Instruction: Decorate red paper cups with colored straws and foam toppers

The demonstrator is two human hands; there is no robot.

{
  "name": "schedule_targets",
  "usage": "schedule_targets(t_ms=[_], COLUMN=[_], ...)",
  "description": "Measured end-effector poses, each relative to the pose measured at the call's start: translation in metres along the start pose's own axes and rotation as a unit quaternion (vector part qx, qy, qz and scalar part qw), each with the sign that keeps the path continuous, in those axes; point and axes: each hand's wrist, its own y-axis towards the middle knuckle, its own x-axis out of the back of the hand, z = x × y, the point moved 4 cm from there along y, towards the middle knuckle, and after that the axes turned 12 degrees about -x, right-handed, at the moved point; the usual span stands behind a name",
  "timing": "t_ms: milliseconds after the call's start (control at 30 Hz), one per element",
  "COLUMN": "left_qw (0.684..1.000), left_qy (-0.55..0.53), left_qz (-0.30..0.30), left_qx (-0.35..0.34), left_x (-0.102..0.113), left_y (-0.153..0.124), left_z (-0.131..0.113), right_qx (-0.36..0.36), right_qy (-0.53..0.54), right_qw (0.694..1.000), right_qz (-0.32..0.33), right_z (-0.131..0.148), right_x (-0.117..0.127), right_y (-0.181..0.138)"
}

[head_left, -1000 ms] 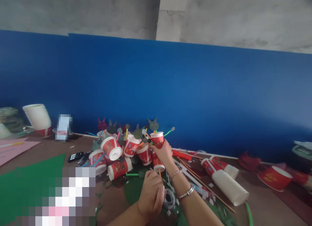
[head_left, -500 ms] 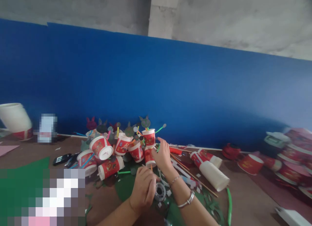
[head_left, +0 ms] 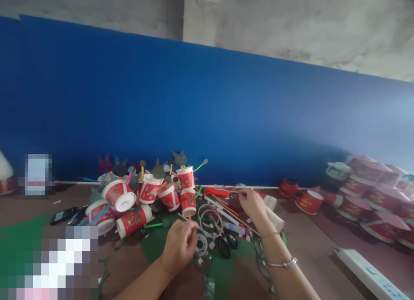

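My left hand is closed in front of the cups, with the tip of a thin orange straw poking up from its fingers; the rest of the straw is hidden. Farther right, my right hand pinches the end of a thin stick, beside a red-orange tool handle. Between the hands lie a roll of tape, a loop of pale cord and black-handled scissors. Red paper cups with straws and cut-out animal heads crowd behind my left hand.
Green paper and scraps lie on the brown table. At right are a red cup, stacked red-and-white cups and a white power strip. A blue panel rises behind.
My right hand has moved right from beside the cups to the sticks and now pinches one. My left hand stays closed near the tape roll. The view has turned slightly right.
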Motion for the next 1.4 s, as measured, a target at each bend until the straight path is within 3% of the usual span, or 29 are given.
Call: schedule_targets(t_ms=[233,467,967,1233,1400], left_qw=[0.999,0.999,0.999,0.999,0.999], left_qy=[0.035,0.040,0.035,0.034,0.030], left_qz=[0.013,0.030,0.022,0.020,0.018], left_qx=[-0.002,-0.010,-0.015,-0.012,-0.012], left_x=[-0.007,-0.009,-0.008,-0.007,-0.005], left_y=[-0.003,-0.005,-0.004,-0.003,-0.002], left_z=[0.001,0.002,0.001,0.002,-0.001], right_qx=[-0.060,-0.093,-0.038,0.076,0.070], right_qy=[-0.117,-0.160,-0.085,-0.027,0.019], right_qw=[0.991,0.982,0.995,0.996,0.995], right_qz=[0.011,0.031,0.026,-0.035,-0.069], right_z=[-0.013,-0.020,-0.011,0.016,0.029], right_x=[-0.008,-0.024,-0.007,-0.001,0.011], right_y=[0.007,0.021,0.012,0.006,0.009])
